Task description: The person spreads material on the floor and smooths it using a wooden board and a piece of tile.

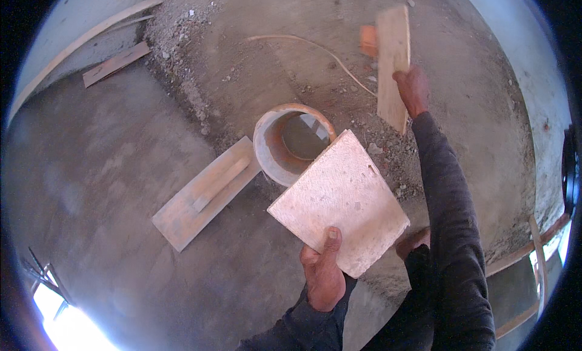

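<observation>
My left hand (324, 271) grips a pale square slab (342, 205) by its near corner, with the thumb flat on the top face. The slab's surface is dusty and pitted, and its upper edge overlaps the rim of a round bucket (265, 146) with water in it. Reaching out to the far right, my right hand (413, 91) is closed on the right edge of a flat wooden board (391, 63), which stands lengthwise away from me. Most of those fingers are hidden. Left of the bucket, a wooden float (200, 199) lies on the floor with its handle up.
Behind the wooden board sits an orange block (368, 40). A thin curved strip (315, 44) lies among rubble (182, 66). Wood pieces (115, 64) rest by the left wall. My bare foot (412, 242) is beside the slab, and poles (538, 260) stand at the lower right.
</observation>
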`<control>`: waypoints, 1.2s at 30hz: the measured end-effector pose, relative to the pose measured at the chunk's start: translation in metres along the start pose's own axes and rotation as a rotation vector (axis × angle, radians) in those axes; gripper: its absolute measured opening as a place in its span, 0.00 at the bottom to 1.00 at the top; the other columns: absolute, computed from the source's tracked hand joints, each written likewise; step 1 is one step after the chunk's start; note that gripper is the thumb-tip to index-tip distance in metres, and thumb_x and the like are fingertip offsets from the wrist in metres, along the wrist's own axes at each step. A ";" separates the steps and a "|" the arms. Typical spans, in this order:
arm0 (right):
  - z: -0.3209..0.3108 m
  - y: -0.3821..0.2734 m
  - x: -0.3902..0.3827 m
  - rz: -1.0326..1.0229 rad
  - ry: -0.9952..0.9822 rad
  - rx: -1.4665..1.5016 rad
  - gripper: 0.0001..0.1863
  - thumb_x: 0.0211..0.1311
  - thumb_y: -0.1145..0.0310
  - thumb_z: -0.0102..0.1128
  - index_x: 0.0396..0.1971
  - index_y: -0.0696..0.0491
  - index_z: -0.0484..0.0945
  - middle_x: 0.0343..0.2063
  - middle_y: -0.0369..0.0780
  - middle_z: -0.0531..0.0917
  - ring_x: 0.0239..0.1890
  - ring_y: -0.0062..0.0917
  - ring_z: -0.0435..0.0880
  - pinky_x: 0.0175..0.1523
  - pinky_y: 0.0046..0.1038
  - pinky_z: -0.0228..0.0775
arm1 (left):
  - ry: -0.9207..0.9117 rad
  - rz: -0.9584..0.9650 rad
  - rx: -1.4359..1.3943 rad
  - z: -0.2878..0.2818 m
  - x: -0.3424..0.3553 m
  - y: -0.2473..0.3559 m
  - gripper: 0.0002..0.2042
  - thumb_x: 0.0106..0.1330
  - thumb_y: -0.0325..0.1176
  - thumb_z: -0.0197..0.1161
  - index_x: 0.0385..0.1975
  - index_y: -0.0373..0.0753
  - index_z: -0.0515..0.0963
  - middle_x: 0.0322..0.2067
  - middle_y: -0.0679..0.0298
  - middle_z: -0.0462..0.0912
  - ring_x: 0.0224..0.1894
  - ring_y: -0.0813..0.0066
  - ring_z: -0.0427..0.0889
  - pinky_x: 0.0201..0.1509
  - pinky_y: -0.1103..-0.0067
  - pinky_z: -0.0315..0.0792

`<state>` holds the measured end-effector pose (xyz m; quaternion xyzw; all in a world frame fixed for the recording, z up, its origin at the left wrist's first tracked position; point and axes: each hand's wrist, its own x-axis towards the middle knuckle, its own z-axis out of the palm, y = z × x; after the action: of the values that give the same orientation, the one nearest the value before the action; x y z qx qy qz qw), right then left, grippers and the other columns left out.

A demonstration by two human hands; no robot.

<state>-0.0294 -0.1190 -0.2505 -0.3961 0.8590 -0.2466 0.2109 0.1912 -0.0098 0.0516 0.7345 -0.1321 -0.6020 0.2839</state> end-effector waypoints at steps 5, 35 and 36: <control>-0.018 0.009 -0.013 0.098 -0.074 0.232 0.20 0.46 0.61 0.58 0.32 0.63 0.78 0.26 0.52 0.80 0.29 0.43 0.80 0.36 0.40 0.69 | -0.003 -0.011 0.026 0.003 -0.006 -0.011 0.27 0.61 0.41 0.61 0.52 0.26 0.63 0.47 0.53 0.73 0.49 0.65 0.73 0.55 0.72 0.65; 0.027 0.083 -0.258 0.816 0.365 -0.308 0.13 0.41 0.64 0.61 0.26 0.56 0.77 0.26 0.47 0.81 0.29 0.38 0.82 0.34 0.36 0.74 | 0.048 0.147 0.120 -0.045 -0.004 -0.006 0.28 0.63 0.41 0.58 0.57 0.30 0.58 0.54 0.51 0.67 0.56 0.63 0.67 0.60 0.69 0.62; 0.030 0.054 -0.235 0.946 0.251 -0.160 0.13 0.41 0.65 0.61 0.27 0.57 0.77 0.27 0.48 0.81 0.29 0.39 0.82 0.35 0.36 0.74 | 0.069 0.163 0.124 -0.050 -0.002 -0.005 0.28 0.63 0.41 0.58 0.57 0.30 0.58 0.54 0.52 0.67 0.56 0.63 0.67 0.60 0.69 0.62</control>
<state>0.0968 0.0882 -0.2666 0.0550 0.9796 -0.1030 0.1638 0.2379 0.0082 0.0563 0.7579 -0.2184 -0.5418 0.2903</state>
